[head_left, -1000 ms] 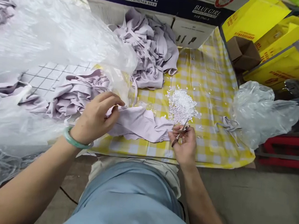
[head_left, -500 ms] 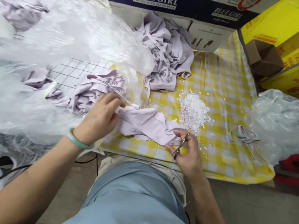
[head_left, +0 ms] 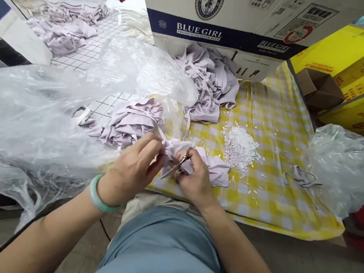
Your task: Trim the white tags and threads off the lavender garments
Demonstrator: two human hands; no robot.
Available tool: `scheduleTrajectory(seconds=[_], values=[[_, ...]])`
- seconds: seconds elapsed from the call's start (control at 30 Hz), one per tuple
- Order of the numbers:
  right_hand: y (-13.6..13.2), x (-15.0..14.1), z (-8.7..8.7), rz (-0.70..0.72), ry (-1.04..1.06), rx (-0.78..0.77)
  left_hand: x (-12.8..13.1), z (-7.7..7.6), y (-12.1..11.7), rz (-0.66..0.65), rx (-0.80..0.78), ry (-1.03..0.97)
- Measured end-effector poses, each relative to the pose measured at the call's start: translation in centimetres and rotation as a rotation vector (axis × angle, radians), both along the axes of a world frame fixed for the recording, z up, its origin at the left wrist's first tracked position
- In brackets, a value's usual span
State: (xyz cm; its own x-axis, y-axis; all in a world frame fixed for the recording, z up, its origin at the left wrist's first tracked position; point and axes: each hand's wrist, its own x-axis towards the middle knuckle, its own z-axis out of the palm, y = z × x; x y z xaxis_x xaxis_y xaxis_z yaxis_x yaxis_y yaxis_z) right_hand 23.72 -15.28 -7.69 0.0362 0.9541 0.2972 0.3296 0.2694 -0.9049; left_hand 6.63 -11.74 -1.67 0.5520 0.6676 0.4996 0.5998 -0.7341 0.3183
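Observation:
My left hand point(head_left: 138, 166), with a green bangle at the wrist, is closed in a pinch on the edge of a pale lilac piece of fabric point(head_left: 219, 170). In my right hand point(head_left: 195, 176) is a small pair of scissors point(head_left: 176, 167), its blades pointing left toward the left fingertips and the pinched fabric. The rest of the fabric lies on the table and shows to the right beyond my right hand. Just left of the hands sits a bunched pile of lilac fabric point(head_left: 131, 123). Whether the blades touch the fabric is hard to tell.
A heap of small white snippets point(head_left: 241, 146) lies on the yellow checked tablecloth point(head_left: 272, 162). More lilac fabric point(head_left: 211, 83) is piled against a Blue Girl carton point(head_left: 238, 21). Clear plastic sheeting point(head_left: 36, 114) spreads at left; a plastic bag point(head_left: 346, 165) lies at right.
My right hand has moved left with the scissors, from the fabric's right end to beside my left hand. The scissors now point at the pinched edge. The view has shifted slightly.

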Motion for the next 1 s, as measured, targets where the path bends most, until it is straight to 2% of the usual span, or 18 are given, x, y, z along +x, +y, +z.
scheduleTrajectory(seconds=[0.07, 0.1, 0.13, 0.17, 0.27, 0.3, 0.37, 0.47, 0.57, 0.67, 0.77, 0.87, 1.0], values=[[0.5, 0.2, 0.2, -0.038, 0.057, 0.026, -0.3, -0.1, -0.6, 0.067, -0.062, -0.049], [0.5, 0.5, 0.3, -0.064, 0.092, 0.053, -0.4, -0.1, -0.8, 0.081, -0.168, -0.066], [0.4, 0.8, 0.4, -0.089, 0.124, 0.083, -0.5, -0.2, -1.0, 0.063, -0.338, -0.086], [0.3, 1.1, 0.5, -0.105, 0.149, 0.112, -0.5, -0.3, -1.2, 0.008, -0.573, -0.115], [-0.4, 1.8, 1.1, -0.096, 0.165, 0.174, 0.3, -0.4, -1.3, -0.268, -1.398, -0.341], [-0.6, 1.9, 1.3, -0.095, 0.158, 0.187, 0.8, -0.5, -1.2, -0.332, -1.599, -0.461], [-0.9, 2.2, 1.7, -0.119, 0.142, 0.191, 1.8, -0.6, -1.1, -0.352, -1.811, -0.688], [-1.2, 2.6, 1.9, -0.178, 0.163, 0.139, 3.1, -1.0, -1.1, -0.27, -1.822, -0.83], [-1.4, 3.0, 1.4, -0.217, 0.257, 0.046, 3.9, -1.1, -1.1, -0.27, -1.697, -0.776], [-1.7, 3.0, 0.3, -0.218, 0.369, -0.081, 4.5, -0.6, -1.0, -0.305, -1.507, -0.608], [-2.3, 2.9, -0.9, -0.206, 0.517, -0.197, 5.6, 0.5, -0.6, -0.325, -1.183, -0.425], [-2.8, 3.3, -1.1, -0.229, 0.569, -0.194, 6.8, 1.4, 0.0, -0.354, -0.934, -0.298], [-2.8, 4.3, -0.1, -0.143, 0.441, -0.112, 7.3, 1.8, 1.1, -0.384, -0.936, -0.235]])
